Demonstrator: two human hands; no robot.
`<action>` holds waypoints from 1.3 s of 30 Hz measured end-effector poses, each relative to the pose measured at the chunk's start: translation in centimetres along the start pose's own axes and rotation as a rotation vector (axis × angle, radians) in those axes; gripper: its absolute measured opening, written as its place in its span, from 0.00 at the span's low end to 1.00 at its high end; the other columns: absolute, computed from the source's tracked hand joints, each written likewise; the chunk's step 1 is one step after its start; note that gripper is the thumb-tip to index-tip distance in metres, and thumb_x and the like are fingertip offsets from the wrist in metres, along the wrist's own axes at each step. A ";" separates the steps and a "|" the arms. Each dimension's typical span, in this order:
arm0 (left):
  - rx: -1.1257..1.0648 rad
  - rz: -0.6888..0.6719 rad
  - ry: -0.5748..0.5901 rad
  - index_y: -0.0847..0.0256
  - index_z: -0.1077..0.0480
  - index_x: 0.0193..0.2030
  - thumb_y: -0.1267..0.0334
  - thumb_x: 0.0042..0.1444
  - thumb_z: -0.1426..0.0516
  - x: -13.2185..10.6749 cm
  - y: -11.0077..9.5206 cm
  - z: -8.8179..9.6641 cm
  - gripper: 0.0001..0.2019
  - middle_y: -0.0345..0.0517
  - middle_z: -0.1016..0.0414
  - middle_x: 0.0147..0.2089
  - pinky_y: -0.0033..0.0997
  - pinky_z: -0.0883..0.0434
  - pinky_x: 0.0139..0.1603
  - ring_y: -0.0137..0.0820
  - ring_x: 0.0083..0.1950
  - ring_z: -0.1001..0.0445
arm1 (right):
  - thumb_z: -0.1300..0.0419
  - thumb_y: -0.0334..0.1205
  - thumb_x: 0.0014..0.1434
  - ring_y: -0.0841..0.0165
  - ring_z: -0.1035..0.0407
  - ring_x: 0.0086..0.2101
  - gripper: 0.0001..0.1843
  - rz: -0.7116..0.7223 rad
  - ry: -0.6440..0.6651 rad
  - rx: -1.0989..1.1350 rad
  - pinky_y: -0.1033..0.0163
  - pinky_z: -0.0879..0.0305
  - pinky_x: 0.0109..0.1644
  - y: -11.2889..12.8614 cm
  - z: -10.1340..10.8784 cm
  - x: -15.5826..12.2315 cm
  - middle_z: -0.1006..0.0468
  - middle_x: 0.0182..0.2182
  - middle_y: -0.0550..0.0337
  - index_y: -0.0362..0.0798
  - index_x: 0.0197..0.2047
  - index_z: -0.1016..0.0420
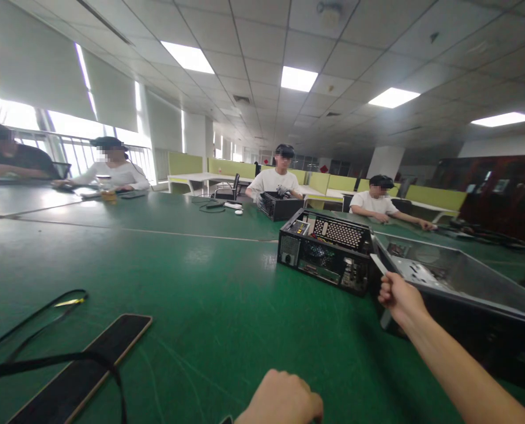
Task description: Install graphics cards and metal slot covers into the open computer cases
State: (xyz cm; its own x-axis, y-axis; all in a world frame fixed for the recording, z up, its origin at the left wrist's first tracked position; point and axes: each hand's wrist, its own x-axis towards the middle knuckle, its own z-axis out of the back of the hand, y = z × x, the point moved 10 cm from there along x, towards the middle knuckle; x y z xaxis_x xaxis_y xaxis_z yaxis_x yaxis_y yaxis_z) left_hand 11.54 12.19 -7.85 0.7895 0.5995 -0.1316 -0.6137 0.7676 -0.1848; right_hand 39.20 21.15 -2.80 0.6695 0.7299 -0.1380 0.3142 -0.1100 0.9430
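Note:
My right hand [399, 299] is stretched out over the green table [178, 282], fingers closed around a thin white strip [378, 263] that sticks up from the fist. It hovers at the near corner of an open black computer case [324, 250] and beside a detached metal side panel [457, 277]. My left hand [282, 400] rests low at the bottom edge, curled into a fist. Something dark peeks out under it, too hidden to name.
A black flat slab with a pale edge [83, 368] and black cables [37, 321] lie at the near left. Several people sit round the far side; one [276, 179] has another black case [282, 206]. Desks and windows stand behind.

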 end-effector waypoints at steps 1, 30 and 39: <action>0.009 0.002 0.001 0.50 0.25 0.39 0.65 0.55 0.44 0.0 0.0 0.1 0.08 0.42 0.21 0.35 0.28 0.32 0.31 0.36 0.36 0.23 | 0.47 0.35 0.57 0.80 0.52 0.11 0.11 -0.007 0.002 -0.005 0.72 0.53 0.13 0.2 -0.2 -0.1 0.46 0.10 0.73 0.45 0.23 0.38; -0.097 0.030 -0.116 0.54 0.26 0.36 0.54 0.54 0.45 -1.9 0.7 4.0 0.10 0.43 0.22 0.37 0.36 0.30 0.39 0.39 0.39 0.25 | 0.39 0.43 0.49 0.78 0.53 0.11 0.12 -0.010 0.187 -0.081 0.68 0.52 0.16 -1.2 -3.3 -11.9 0.46 0.09 0.71 0.45 0.23 0.35; -0.150 0.072 -0.338 0.54 0.27 0.33 0.56 0.55 0.46 -3.2 2.6 6.4 0.08 0.39 0.24 0.33 0.29 0.34 0.36 0.32 0.35 0.27 | 0.33 0.57 0.37 0.80 0.57 0.10 0.23 -0.148 0.273 -0.147 0.67 0.51 0.16 -2.5 -1.6 -16.1 0.50 0.07 0.73 0.47 0.19 0.36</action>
State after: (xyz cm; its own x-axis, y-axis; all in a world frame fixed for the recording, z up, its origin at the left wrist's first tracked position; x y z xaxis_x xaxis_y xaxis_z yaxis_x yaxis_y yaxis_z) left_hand 7.36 13.78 -1.66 0.6810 0.7111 0.1749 -0.6398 0.6939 -0.3304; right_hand 26.61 10.73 -2.44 0.4124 0.8867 -0.2089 0.2806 0.0945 0.9552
